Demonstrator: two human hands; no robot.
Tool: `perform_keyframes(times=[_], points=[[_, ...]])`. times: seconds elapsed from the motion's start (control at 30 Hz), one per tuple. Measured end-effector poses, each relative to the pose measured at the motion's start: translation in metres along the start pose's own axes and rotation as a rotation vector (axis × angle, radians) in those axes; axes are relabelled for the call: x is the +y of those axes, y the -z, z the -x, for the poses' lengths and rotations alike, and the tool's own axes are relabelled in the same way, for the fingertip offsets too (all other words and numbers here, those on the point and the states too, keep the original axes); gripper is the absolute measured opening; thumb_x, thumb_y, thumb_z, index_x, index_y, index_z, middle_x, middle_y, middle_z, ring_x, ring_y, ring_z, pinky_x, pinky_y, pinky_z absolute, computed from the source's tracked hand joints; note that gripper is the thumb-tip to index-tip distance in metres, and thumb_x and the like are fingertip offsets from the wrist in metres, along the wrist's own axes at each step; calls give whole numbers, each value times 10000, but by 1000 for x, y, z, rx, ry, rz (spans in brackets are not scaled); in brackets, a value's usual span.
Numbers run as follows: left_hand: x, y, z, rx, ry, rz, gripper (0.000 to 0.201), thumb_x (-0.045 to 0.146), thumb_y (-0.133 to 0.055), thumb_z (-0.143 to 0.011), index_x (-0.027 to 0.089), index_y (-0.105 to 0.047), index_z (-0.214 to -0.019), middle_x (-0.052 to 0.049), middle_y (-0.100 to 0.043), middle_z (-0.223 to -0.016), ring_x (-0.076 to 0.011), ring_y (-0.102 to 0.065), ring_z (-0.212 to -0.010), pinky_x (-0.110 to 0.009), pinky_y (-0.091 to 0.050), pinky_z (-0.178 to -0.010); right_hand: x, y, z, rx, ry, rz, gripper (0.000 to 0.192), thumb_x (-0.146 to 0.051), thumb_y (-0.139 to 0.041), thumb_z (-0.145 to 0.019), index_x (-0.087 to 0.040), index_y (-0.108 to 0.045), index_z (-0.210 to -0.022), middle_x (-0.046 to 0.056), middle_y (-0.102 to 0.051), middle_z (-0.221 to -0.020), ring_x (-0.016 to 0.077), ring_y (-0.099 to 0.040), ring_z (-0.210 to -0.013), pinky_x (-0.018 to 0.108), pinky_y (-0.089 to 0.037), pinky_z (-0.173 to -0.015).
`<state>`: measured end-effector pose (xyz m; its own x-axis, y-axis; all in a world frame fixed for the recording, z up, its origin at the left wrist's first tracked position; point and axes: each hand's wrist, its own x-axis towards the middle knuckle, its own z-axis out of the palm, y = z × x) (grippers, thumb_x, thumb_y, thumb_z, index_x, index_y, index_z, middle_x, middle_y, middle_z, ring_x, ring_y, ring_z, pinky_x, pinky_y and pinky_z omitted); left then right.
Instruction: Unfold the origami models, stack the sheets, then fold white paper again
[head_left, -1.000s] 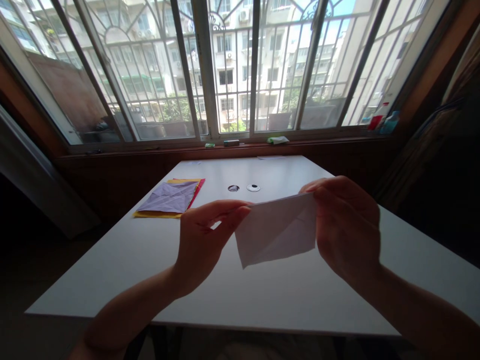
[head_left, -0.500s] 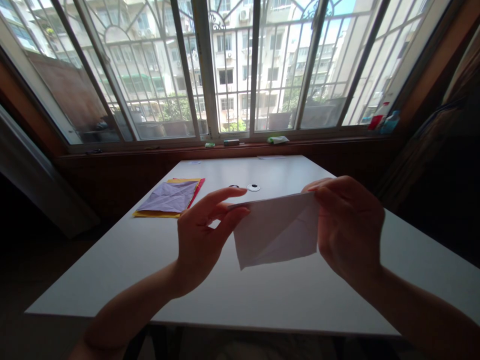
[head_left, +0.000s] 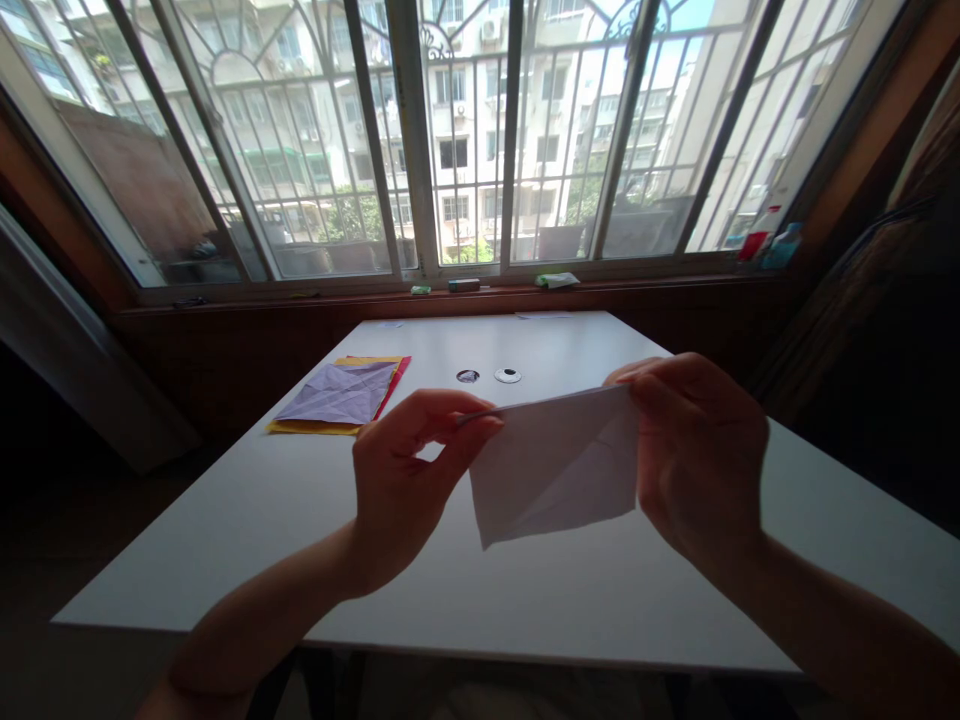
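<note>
A pale, folded piece of cloth (head_left: 559, 465) hangs in front of me above the table, its upper edge stretched between both hands. A diagonal crease crosses it, and its lower edge hangs loose. My left hand (head_left: 416, 480) pinches the upper left corner between thumb and fingers. With bent fingers, my right hand (head_left: 697, 450) grips the upper right corner; its thumb is partly hidden. Whether the cloth has more layers behind the front one I cannot tell.
A stack of creased cloths (head_left: 337, 393), lavender on top of yellow and red, lies at the left of the white table (head_left: 420, 630). Two round metal-rimmed holes (head_left: 508, 376) sit beyond my hands. Small items (head_left: 555, 281) and bottles (head_left: 784, 245) stand along the windowsill.
My left index finger, raised before, has come down onto the cloth's edge and closed the pinch. The left round hole now shows fully. My right hand has barely moved.
</note>
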<state>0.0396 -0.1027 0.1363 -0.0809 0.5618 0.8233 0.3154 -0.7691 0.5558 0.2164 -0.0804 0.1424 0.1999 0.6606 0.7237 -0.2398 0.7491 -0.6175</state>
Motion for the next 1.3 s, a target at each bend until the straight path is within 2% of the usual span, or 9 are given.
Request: perform_keyframes(times=[0.2, 0.37, 0.6, 0.77, 1.03, 1.1, 1.3], points=[[0, -1, -1, -1, -6, 4, 67, 225, -659, -722, 188, -636, -772, 26, -674, -687, -83, -630, -586, -142, -499, -519, -1, 0, 1, -2, -22, 1, 108, -126, -618, -728, -220, -656, -689, -45, -619, -645, 88, -530, -634, 224, -406, -592], [0, -1, -1, 1, 44, 17, 150, 255, -658, -723, 184, -620, -850, 18, -670, -701, -88, -627, -560, -148, -485, -471, -2, -1, 1, -2, -80, -7, 98, -137, -621, -731, -207, -648, -668, -46, -604, -630, 77, -514, -623, 207, -404, -586], [1, -1, 0, 4, 33, 31, 84, 229, -659, -721, 174, -616, -769, 23, -661, -673, -82, -625, -569, -148, -496, -497, -2, 0, 1, -2, -208, -40, 85, -173, -635, -730, -195, -637, -648, -49, -585, -607, 64, -507, -602, 180, -414, -576], [0, -1, -2, 18, 46, -2, 84, 242, -667, -711, 171, -628, -735, 12, -669, -668, -97, -632, -585, -161, -510, -501, 0, -1, 0, -8, -212, -21, 78, -177, -631, -736, -198, -639, -661, -48, -587, -616, 63, -506, -614, 176, -414, -589], [-3, 1, -2, 24, 38, -11, 59, 210, -672, -700, 179, -632, -731, 27, -671, -667, -92, -631, -600, -174, -523, -559, -1, 7, -10, -216, -335, 124, 31, -196, -677, -689, -215, -653, -687, -45, -607, -657, 71, -529, -630, 176, -417, -570], [-6, -1, -2, 16, 26, -19, 58, 211, -670, -702, 184, -630, -734, 27, -673, -675, -95, -634, -609, -175, -525, -560, 1, 8, -12, -265, -339, 165, 70, -184, -697, -662, -227, -661, -704, -47, -627, -674, 76, -550, -636, 173, -425, -564], [-19, -7, -4, -35, 10, -59, 61, 216, -655, -714, 181, -607, -730, 27, -673, -685, -98, -640, -622, -177, -532, -569, 10, 7, -15, -264, -261, 288, 62, -215, -702, -644, -213, -651, -680, -38, -631, -666, 97, -563, -629, 200, -437, -566]])
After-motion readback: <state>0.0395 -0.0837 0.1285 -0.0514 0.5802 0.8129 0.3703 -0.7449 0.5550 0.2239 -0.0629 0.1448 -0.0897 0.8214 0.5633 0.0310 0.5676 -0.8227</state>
